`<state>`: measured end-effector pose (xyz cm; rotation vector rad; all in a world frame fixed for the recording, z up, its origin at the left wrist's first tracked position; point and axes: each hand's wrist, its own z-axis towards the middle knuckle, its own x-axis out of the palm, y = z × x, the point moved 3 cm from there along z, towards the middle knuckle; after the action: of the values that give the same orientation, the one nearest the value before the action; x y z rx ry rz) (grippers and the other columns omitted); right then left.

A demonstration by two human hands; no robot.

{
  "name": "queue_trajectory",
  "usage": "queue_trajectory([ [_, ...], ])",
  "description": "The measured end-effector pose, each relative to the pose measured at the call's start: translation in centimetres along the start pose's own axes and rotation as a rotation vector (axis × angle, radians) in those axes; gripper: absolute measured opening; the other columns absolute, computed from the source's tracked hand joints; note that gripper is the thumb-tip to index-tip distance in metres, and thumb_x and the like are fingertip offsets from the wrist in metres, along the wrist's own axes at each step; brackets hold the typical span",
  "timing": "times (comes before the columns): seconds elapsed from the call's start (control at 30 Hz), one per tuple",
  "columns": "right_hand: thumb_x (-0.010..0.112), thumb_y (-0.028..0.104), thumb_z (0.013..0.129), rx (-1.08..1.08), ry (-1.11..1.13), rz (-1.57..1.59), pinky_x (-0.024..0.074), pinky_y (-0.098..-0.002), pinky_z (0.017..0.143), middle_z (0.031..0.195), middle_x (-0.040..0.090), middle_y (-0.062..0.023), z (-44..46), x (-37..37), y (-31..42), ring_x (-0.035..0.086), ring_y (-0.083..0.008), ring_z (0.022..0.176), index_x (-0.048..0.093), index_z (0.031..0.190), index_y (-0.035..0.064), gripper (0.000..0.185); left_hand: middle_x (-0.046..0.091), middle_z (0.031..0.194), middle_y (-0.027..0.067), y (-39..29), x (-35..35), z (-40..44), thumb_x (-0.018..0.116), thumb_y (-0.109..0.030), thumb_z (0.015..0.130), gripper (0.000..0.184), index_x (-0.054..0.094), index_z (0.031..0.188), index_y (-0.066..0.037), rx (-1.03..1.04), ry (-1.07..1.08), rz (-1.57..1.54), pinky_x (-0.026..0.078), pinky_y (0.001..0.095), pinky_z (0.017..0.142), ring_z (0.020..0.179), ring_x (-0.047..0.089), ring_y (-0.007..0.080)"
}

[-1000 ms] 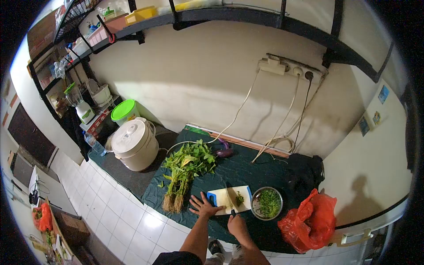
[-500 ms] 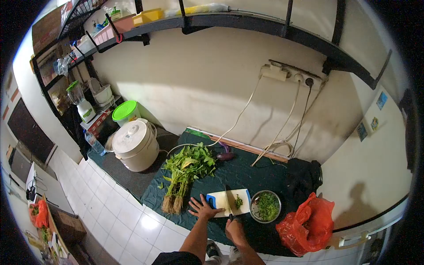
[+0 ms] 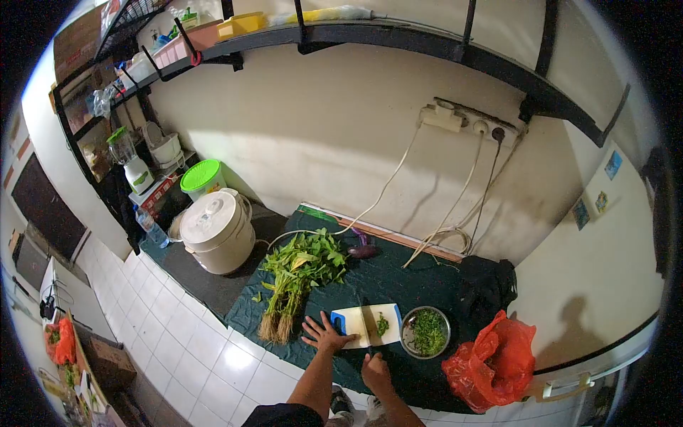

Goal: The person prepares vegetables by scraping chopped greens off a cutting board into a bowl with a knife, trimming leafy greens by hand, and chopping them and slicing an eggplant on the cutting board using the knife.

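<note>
Surface: a table is covered with dark green cloth [image 3: 413, 281]. Near its front edge is set a white board [image 3: 348, 320] with blue ends. A knife [image 3: 366, 322] is held across the board, its handle enclosed by the curled fingers of the right hand [image 3: 376, 373]. The left hand [image 3: 329, 336] is laid palm down at the board's left end, fingers spread, thumb extended over the near corner; whether anything is pinned beneath cannot be told. Chopped greens [image 3: 383, 325] are heaped on the board, right of the blade.

Just beside the board, at right, is placed a metal bowl [image 3: 410, 334], partly filled with cut greens [image 3: 429, 333]. Behind and left is laid a leafy bunch [image 3: 306, 262], roots pointed frontward; near its leaves, an eggplant [image 3: 363, 251]. At the right edge is found a crumpled red bag [image 3: 491, 363].

Room: on the dark counter at left are kept a white cooker [image 3: 217, 231], a green-lidded tub [image 3: 201, 176] and a bottle [image 3: 151, 228]. A blender [image 3: 131, 164] is stood farther back. The pale wall [image 3: 306, 121] is fitted with a socket strip [image 3: 466, 122], and crossed above by a black shelf [image 3: 398, 35]. The floor [image 3: 242, 363] is laid in white tile.
</note>
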<state>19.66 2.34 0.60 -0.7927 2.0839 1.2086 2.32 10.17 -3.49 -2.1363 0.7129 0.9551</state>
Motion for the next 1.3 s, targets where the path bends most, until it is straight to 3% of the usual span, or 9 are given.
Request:
queue_trajectory([
  [0.2, 0.046, 0.033, 0.100, -0.115, 0.150, -0.099, 0.0517, -0.0544, 0.080, 0.096, 0.066, -0.0308, -0.5, -5.0, 4.5, 0.064, -0.0492, 0.092, 0.058, 0.104, -0.0090, 0.044, -0.027, 0.157, 0.0261, -0.1, -0.1, -0.3, 0.077, -0.082, 0.047, 0.152, -0.006, 0.158, -0.019, 0.023, -0.025, -0.023, -0.014, 0.0709, 0.106, 0.143, -0.029, 0.0445],
  [0.4, 0.040, 0.038, 0.102, 0.005, 0.137, 0.068, 0.0506, -0.0550, 0.085, 0.102, 0.063, -0.0345, -0.9, 0.0, 0.4, 0.063, -0.0507, 0.097, 0.051, 0.111, -0.0057, 0.045, -0.027, 0.157, 0.0254, -0.3, -0.5, -0.1, 0.080, -0.078, 0.050, 0.150, -0.007, 0.158, -0.020, 0.008, 0.002, 0.002, -0.011, 0.0714, 0.107, 0.144, -0.028, 0.0447],
  [0.5, 0.045, 0.034, 0.100, -0.102, 0.025, 0.195, 0.0498, -0.0569, 0.079, 0.090, 0.064, -0.0346, 0.3, -1.2, 1.7, 0.062, -0.0534, 0.091, 0.057, 0.101, -0.0068, 0.043, -0.026, 0.157, 0.0256, -0.1, 0.2, 0.4, 0.081, -0.075, 0.051, 0.148, -0.006, 0.158, -0.019, -0.001, -0.016, 0.000, -0.010, 0.0709, 0.107, 0.144, -0.026, 0.0451],
  [0.53, 0.047, 0.033, 0.100, -0.083, 0.010, 0.012, 0.0511, -0.0564, 0.075, 0.087, 0.065, -0.0333, 1.8, 0.0, 0.9, 0.063, -0.0522, 0.087, 0.057, 0.101, -0.0079, 0.043, -0.026, 0.157, 0.0258, -0.1, -0.1, 0.2, 0.081, -0.076, 0.050, 0.149, -0.005, 0.158, -0.020, 0.004, -0.002, -0.002, -0.010, 0.0710, 0.107, 0.145, -0.025, 0.0447],
  [0.67, 0.050, 0.033, 0.098, -0.180, -0.072, -0.031, 0.0526, -0.0561, 0.065, 0.078, 0.065, -0.0292, 1.3, -0.7, 1.5, 0.065, -0.0486, 0.074, 0.059, 0.090, -0.0053, 0.040, -0.027, 0.157, 0.0256, -0.9, -0.9, -0.5, 0.081, -0.077, 0.048, 0.151, -0.007, 0.158, -0.022, -0.020, 0.016, 0.019, -0.009, 0.0709, 0.108, 0.145, -0.025, 0.0439],
  [0.8, 0.049, 0.033, 0.099, -0.123, -0.124, 0.000, 0.0522, -0.0564, 0.066, 0.078, 0.065, -0.0288, -0.2, 1.0, 0.1, 0.065, -0.0486, 0.075, 0.058, 0.090, -0.0056, 0.041, -0.028, 0.157, 0.0250, -0.7, -0.6, -0.1, 0.080, -0.079, 0.048, 0.153, -0.011, 0.157, -0.022, -0.026, 0.021, 0.038, -0.009, 0.0711, 0.108, 0.145, -0.025, 0.0438],
  [0.87, 0.043, 0.036, 0.101, -0.027, 0.039, -0.016, 0.0528, -0.0547, 0.076, 0.089, 0.066, -0.0318, 0.1, -0.2, 1.5, 0.065, -0.0494, 0.086, 0.054, 0.104, -0.0061, 0.043, -0.029, 0.156, 0.0250, -0.5, -0.1, 0.7, 0.080, -0.079, 0.048, 0.153, -0.012, 0.157, -0.022, -0.022, 0.012, 0.045, -0.009, 0.0712, 0.108, 0.145, -0.026, 0.0439],
  [1.17, 0.045, 0.033, 0.101, -0.107, -0.010, -0.007, 0.0529, -0.0541, 0.076, 0.089, 0.066, -0.0330, 0.3, 2.7, -0.9, 0.065, -0.0500, 0.086, 0.054, 0.106, -0.0074, 0.041, -0.031, 0.155, 0.0260, -0.4, -0.5, 0.1, 0.080, -0.078, 0.050, 0.153, -0.014, 0.157, -0.022, -0.018, 0.065, 0.038, -0.009, 0.0712, 0.108, 0.144, -0.027, 0.0446],
  [1.3, 0.044, 0.033, 0.101, -0.062, 0.049, 0.091, 0.0528, -0.0545, 0.075, 0.088, 0.065, -0.0338, 0.2, -0.7, 2.5, 0.064, -0.0508, 0.085, 0.053, 0.105, -0.0088, 0.043, -0.032, 0.155, 0.0254, -0.3, -0.5, 0.3, 0.080, -0.078, 0.049, 0.153, -0.014, 0.156, -0.023, -0.014, 0.057, 0.031, -0.010, 0.0709, 0.108, 0.144, -0.028, 0.0439],
])
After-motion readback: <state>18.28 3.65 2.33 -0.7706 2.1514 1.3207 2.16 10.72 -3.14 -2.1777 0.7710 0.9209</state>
